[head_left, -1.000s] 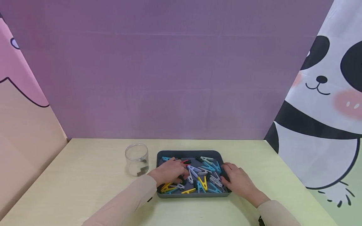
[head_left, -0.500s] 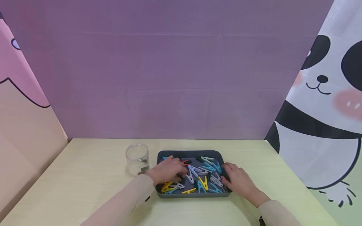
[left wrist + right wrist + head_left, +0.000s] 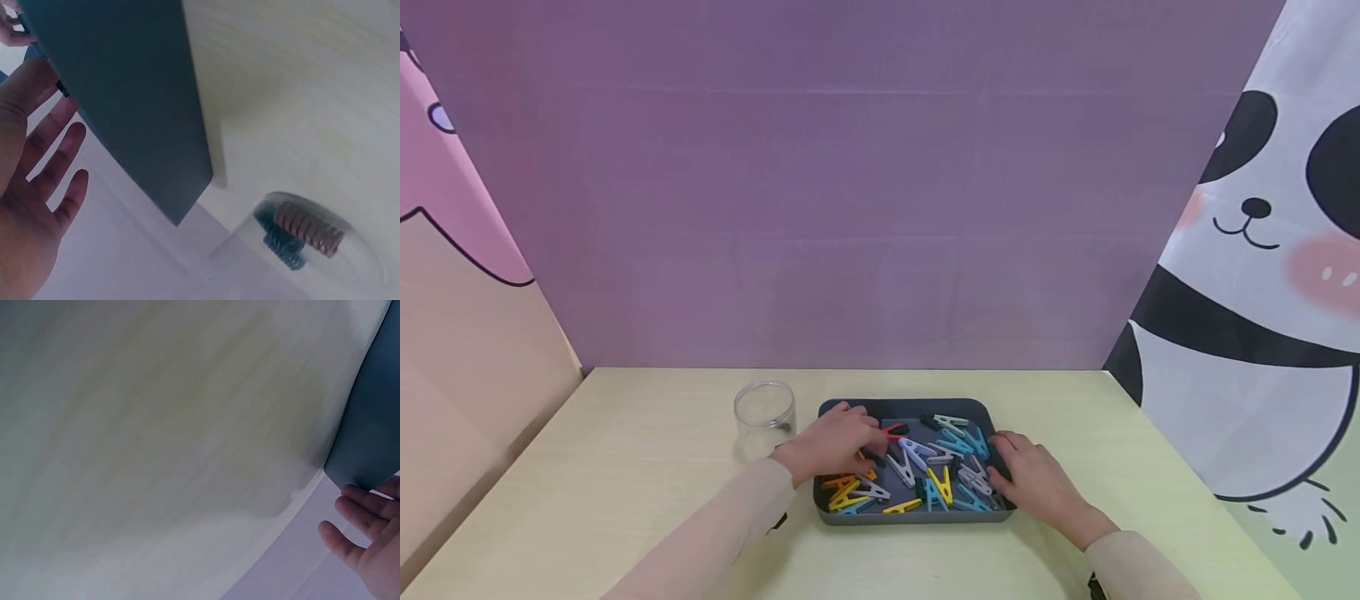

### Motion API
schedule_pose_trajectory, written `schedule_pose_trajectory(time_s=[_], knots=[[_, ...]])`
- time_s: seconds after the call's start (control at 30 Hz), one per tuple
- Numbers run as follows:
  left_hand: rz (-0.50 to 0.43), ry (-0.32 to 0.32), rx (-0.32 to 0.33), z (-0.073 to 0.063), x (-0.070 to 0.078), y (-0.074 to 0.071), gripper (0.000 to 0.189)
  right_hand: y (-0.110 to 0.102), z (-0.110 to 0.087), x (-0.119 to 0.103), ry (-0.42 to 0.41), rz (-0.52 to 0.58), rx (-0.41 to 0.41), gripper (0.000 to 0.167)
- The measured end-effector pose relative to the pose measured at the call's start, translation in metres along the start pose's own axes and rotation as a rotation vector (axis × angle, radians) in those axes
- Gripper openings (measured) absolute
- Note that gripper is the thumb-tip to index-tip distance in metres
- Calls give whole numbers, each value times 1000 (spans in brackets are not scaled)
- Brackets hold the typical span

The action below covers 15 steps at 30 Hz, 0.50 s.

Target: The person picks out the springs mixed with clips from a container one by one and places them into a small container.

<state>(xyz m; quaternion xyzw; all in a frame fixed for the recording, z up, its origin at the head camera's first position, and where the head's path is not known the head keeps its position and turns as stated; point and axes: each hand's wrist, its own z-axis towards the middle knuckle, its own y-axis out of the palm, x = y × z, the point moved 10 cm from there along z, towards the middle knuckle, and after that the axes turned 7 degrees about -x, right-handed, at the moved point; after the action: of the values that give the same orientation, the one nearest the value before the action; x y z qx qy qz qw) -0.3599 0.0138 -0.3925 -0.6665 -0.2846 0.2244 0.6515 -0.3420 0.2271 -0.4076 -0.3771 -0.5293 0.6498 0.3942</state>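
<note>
A dark grey rectangular tray (image 3: pixel 917 518) holds several plastic clothespins (image 3: pixel 942 485) in blue, yellow, grey and red, with small black coils among them. My left hand (image 3: pixel 833 440) is over the tray's left side, thumb and forefinger pinching a small dark coil (image 3: pixel 62 89); its other fingers spread loosely outside the wall. Most of that coil is hidden by the fingers and the tray. My right hand (image 3: pixel 1037 483) rests on the tray's right rim, fingers relaxed. Its fingertips (image 3: pixel 353 490) lie at the outer wall in the right wrist view.
Left of the tray stands a clear round jar (image 3: pixel 763 408), partly behind my left hand. A brown coil (image 3: pixel 309 228) and a teal coil (image 3: pixel 281 242) lie in it. A purple backdrop (image 3: pixel 880 208) rises behind the table (image 3: pixel 647 450).
My left hand has drawn back slightly up and to the left, bringing the dark coil with it and uncovering more yellow and orange clothespins. My right hand stays at the rim.
</note>
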Motion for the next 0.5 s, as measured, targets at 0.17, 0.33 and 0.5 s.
schedule_pose_trajectory(time_s=[0.17,0.33,0.5], knots=[[-6,-7,30,-5,-4,-7,20,-1,0,0,-7,-4,13,39],[36,18,69,-11,-7,-16,17,0,0,1,-3,-5,8,39],[58,32,115,-20,-13,-27,17,0,0,0,-3,-3,9,39]])
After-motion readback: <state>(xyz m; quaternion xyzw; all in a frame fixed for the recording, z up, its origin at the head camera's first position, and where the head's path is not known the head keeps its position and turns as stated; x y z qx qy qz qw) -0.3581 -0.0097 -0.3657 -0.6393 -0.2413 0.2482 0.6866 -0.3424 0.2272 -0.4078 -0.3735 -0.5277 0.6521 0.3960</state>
